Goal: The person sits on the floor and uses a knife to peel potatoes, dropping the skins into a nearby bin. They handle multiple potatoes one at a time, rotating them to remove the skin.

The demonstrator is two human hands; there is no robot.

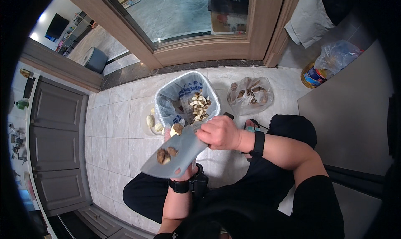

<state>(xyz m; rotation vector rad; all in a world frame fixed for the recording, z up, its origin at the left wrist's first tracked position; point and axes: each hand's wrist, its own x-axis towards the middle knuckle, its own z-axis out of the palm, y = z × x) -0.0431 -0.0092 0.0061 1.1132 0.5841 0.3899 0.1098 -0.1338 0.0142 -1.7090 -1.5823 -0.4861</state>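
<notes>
My right hand (221,133) grips a cleaver, and a dark handle end shows past my fist. The broad cleaver blade (184,148) has bits of brown peel (163,156) stuck on its face. Mostly hidden behind the blade, my left hand (186,173) holds a partly peeled tuber (177,129), brown on one side and pale on the other. Just beyond stands a waste bin (157,98) lined with a plastic bag, with a heap of peel scraps (200,106) inside. Left of it, a clear bowl (146,126) holds several peeled tubers (150,121).
To the bin's right lies a clear plastic bag (250,96) with brown tubers. A framed glass door (200,47) closes off the far side. Grey cabinets (58,138) line the left. An oil bottle (313,76) stands by a large grey panel (341,110) at right.
</notes>
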